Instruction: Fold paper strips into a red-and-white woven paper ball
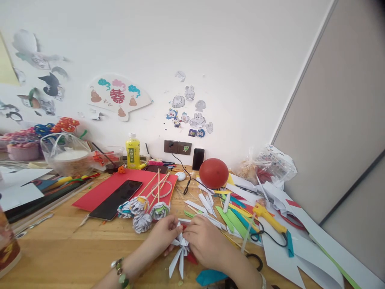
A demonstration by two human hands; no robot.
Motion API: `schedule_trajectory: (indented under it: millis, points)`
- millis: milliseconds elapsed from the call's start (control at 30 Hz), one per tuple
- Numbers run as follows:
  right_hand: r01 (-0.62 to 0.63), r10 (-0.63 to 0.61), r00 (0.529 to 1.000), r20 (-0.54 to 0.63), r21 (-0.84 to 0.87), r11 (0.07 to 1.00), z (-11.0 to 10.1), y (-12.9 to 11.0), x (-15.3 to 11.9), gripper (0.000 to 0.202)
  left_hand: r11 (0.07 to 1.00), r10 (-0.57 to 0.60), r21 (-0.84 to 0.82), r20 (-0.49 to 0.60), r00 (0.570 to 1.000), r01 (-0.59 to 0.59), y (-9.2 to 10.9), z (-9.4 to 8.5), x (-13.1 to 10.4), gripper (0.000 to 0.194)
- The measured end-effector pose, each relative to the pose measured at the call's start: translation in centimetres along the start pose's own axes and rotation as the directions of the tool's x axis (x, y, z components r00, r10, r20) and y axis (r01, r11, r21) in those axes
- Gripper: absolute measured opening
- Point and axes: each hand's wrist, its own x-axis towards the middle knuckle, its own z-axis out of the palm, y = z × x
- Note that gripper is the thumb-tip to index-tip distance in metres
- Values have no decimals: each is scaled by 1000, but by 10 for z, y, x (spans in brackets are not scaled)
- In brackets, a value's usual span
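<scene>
With left hand (164,233) and right hand (202,237), pinching folded white paper (181,257), seemingly unfinished. Apparently done with four stemmed paper flowers (142,222) lying just beyond left hand.

Fingers (193,229) hide part of the folded white paper (181,249).

A chunky bracelet of round, mixed-colour beads (120,273) on the bare left forearm (141,252), a slim pale band (264,281) on the bare right forearm (236,261).
The bracelet's beads run from milky and deeper green to dark brown, with a whitish one at the outer side. The band, light and narrow, shows only in part near the bottom edge; its material is too blurred to tell.
</scene>
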Motion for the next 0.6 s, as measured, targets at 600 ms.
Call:
schedule_trajectory:
  millis: [600]
  points:
    - [-113,126,991,-38,245,963,-6,-13,0,9,997,-64,-44,13,998,64,5,1,-6,20]
